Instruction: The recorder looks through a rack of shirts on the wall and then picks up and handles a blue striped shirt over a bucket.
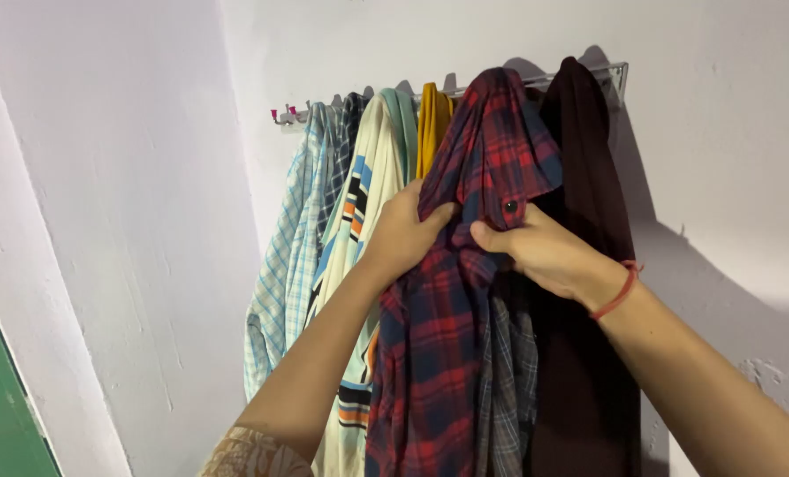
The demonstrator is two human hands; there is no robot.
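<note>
Now both gripping red plaid shirt (pixel 465 265) near rack's (pixel 620 71) right end, left hand (pixel 408 231) bunching placket, right hand (pixel 545 252) pinching button edge; seemingly mid-adjustment, steady hold needed.

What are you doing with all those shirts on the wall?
A person grips a red and navy plaid flannel shirt with both hands. The left hand and right hand pinch the cloth near its dark button. It hangs on a metal wall hook rack, between a mustard yellow garment and a dark maroon garment.
</note>
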